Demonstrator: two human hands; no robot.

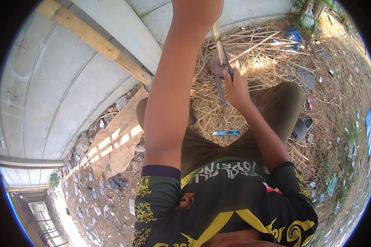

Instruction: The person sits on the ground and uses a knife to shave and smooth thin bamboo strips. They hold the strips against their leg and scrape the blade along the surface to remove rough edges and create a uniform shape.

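Observation:
My right hand (pixel 237 88) is closed around the dark handle of a knife (pixel 225 54), its blade pointing up and away from me. Against the blade runs a pale strip, apparently bamboo (pixel 218 43), its lower end at a round brownish block (pixel 215 66). My left arm is raised high and close; only the back of my left hand (pixel 198 9) shows at the top edge. Its fingers are out of the picture, so I cannot tell what it grips. A flat dark metal blade (pixel 221 91) lies on the shavings below the block.
A blue cutter knife (pixel 226 133) lies on shavings between my legs. Long pale strips (pixel 259 41) are heaped beyond the block. Flattened cardboard (pixel 115 142) lies left, beside a concrete panel wall (pixel 41 90) and leaning bamboo pole (pixel 99 39). A dark sandal (pixel 301 128) sits right.

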